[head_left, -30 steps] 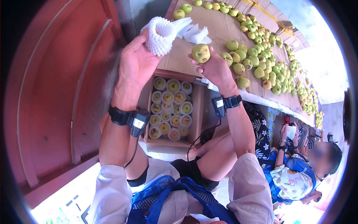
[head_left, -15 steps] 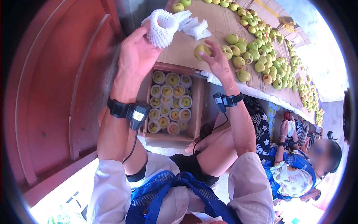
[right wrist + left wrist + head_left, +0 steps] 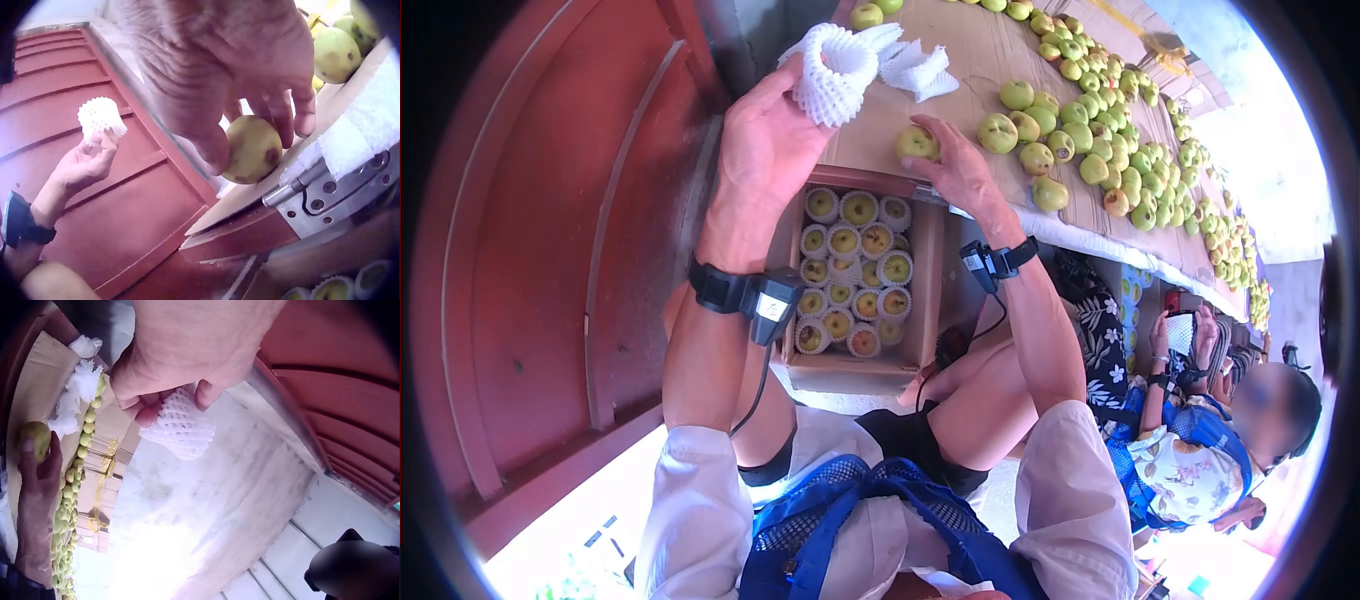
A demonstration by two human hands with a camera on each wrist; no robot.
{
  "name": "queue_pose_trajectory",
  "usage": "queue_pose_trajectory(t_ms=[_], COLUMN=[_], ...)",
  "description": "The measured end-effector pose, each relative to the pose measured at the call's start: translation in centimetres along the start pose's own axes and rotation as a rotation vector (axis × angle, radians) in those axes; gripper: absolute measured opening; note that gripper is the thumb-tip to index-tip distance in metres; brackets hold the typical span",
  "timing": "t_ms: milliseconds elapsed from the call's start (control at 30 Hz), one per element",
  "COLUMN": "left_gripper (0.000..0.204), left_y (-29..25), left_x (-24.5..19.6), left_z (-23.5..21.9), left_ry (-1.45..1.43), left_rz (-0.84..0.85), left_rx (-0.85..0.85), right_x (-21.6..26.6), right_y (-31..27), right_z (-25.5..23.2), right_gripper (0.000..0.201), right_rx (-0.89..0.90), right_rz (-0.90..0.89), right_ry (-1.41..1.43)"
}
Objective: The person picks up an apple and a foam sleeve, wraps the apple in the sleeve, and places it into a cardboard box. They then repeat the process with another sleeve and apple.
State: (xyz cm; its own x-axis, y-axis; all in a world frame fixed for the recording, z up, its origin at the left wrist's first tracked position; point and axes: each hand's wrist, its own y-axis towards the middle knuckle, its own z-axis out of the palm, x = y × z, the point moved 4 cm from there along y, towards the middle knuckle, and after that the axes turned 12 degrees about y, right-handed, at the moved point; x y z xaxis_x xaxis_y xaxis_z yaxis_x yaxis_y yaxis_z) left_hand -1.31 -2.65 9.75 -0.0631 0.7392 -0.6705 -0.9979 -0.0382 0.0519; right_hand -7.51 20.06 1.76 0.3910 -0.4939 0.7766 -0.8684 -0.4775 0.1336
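Note:
My left hand (image 3: pixel 775 145) holds up a white foam net sleeve (image 3: pixel 837 80), its mouth spread wide by the fingers. In the left wrist view, fingertips and thumb pinch the sleeve (image 3: pixel 182 430) at its rim. My right hand (image 3: pixel 968 178), back upward, grips a yellow-green apple (image 3: pixel 913 143) between thumb and fingers, close over the front edge of the cardboard-covered table (image 3: pixel 870 160). Brown blemishes show on that apple (image 3: pixel 253 150) in the right wrist view. Below both hands is an open carton (image 3: pixel 927 310) of apples in foam nets (image 3: pixel 859 209).
Loose apples (image 3: pixel 1090 140) spread across the table to the right. More white foam sleeves (image 3: pixel 918 70) lie behind the hands. A red metal door (image 3: pixel 550 250) stands close on the left, and a metal hinge (image 3: pixel 325 197) sits at the table edge. Another person (image 3: pixel 1190 470) sits at right.
My right hand has turned from palm up to back up and moved left and lower, bringing the apple along to the table's front edge. The left hand and foam sleeve stay nearly still.

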Motion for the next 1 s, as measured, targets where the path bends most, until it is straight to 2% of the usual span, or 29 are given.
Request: queue_pose_trajectory(t_ms=[233, 333, 433, 533, 633, 767, 867, 1000], left_gripper=[0.045, 0.046, 0.047, 0.047, 0.046, 0.039, 0.034, 0.030], left_y=[0.2, 0.2, 0.1, 0.0, -0.4, -0.6, -0.5, -0.6], left_x=[0.2, 0.2, 0.5, 1.2, 2.0, 2.7, 3.2, 3.4], left_z=[-0.2, -0.3, 0.1, 0.7, 2.3, 2.9, 2.5, 3.3], left_ry=[0.005, -0.006, 0.005, 0.009, 0.033, 0.086, 0.165, 0.226], left_rz=[-0.006, -0.019, -0.031, -0.067, -0.131, -0.186, -0.189, -0.198], left_rx=[-0.004, 0.016, 0.034, 0.101, 0.170, 0.287, 0.317, 0.300], right_x=[0.4, 0.4, 1.1, 3.3, 6.3, 7.7, 7.9, 6.8], right_y=[-0.1, 0.0, 0.0, 0.0, -0.6, -0.6, -0.7, -0.8], right_z=[-0.1, -0.5, -1.8, -2.4, -1.2, -0.4, -1.2, -2.0], right_gripper=[0.068, 0.070, 0.061, 0.050, 0.050, 0.047, 0.039, 0.032], right_rx=[0.024, -0.020, -0.179, -0.225, 0.039, 0.114, 0.175, 0.168], right_rz=[0.034, 0.015, 0.055, 0.033, 0.170, 0.206, 0.197, 0.161], right_ry=[-0.018, 0.015, 0.067, 0.434, 0.996, 1.515, 1.495, 1.519])
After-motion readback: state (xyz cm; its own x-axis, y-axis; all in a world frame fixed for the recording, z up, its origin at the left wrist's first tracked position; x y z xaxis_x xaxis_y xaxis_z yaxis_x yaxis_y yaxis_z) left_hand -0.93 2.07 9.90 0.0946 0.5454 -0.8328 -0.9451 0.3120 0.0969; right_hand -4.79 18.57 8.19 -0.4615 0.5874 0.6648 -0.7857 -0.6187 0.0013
